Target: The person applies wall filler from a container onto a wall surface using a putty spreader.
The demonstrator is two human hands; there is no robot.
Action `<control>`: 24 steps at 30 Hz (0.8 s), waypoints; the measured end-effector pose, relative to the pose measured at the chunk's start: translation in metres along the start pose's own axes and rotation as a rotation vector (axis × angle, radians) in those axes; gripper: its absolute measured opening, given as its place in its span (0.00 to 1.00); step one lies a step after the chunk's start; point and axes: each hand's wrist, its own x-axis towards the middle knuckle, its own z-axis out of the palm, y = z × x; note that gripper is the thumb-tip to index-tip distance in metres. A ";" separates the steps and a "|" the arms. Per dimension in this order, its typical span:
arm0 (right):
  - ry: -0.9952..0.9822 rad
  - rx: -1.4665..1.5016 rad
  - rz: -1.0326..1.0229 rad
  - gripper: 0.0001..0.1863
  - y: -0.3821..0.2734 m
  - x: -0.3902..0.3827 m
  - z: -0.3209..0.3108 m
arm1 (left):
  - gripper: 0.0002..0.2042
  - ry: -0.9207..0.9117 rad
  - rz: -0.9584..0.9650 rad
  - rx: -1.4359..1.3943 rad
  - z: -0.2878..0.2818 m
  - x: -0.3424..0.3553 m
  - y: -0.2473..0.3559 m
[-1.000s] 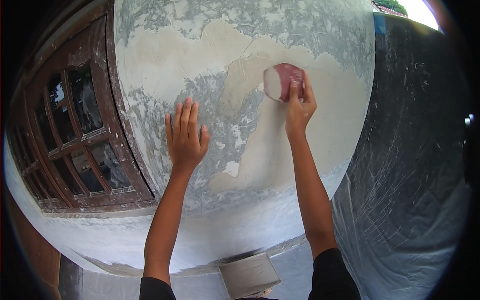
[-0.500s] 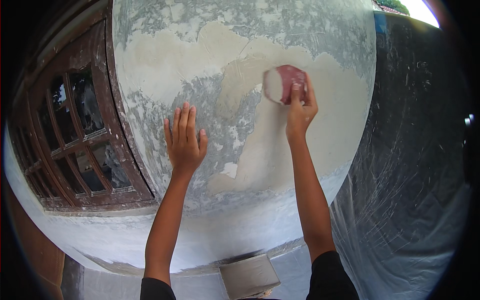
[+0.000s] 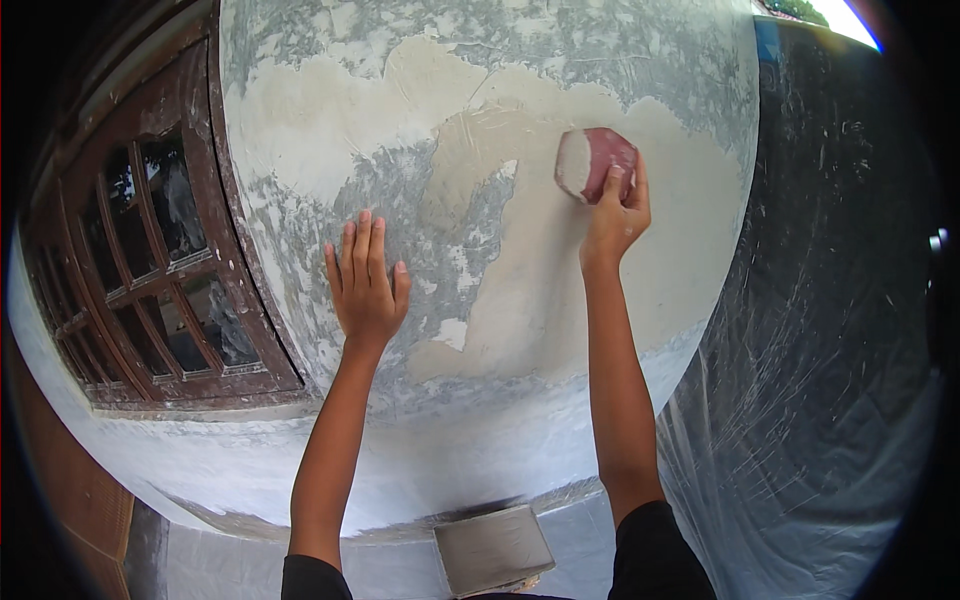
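My right hand (image 3: 615,222) grips a dark red putty scraper (image 3: 612,160), thumb on its face. Pale putty coats the scraper's left part. It is held up at the wall (image 3: 400,180), over a broad beige patch of putty (image 3: 655,245) with an uneven edge; whether its edge touches cannot be made out. My left hand (image 3: 368,295) rests flat with fingers stretched out on a mottled grey and white part of the wall, between the window and the putty patch, holding nothing.
A brown wooden window (image 3: 160,270) with several panes, spattered white, is set in the wall at left. Dark plastic sheeting (image 3: 800,330) hangs at right. A grey-brown rectangular box or slab (image 3: 495,548) lies by the wall's foot. Pale covering (image 3: 220,560) spreads at the bottom.
My right hand and the scraper have moved a little to the right across the putty patch. My left hand stays in place on the wall.
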 end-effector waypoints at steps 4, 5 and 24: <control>-0.211 -0.446 -0.208 0.20 0.014 -0.014 -0.004 | 0.27 -0.013 -0.018 0.015 0.001 -0.007 0.002; -0.212 -0.444 -0.206 0.20 0.017 -0.011 -0.006 | 0.27 -0.013 -0.018 0.017 0.001 -0.007 0.002; -0.287 -0.420 -0.194 0.20 0.013 -0.015 -0.019 | 0.28 -0.047 -0.027 0.038 0.003 -0.031 0.011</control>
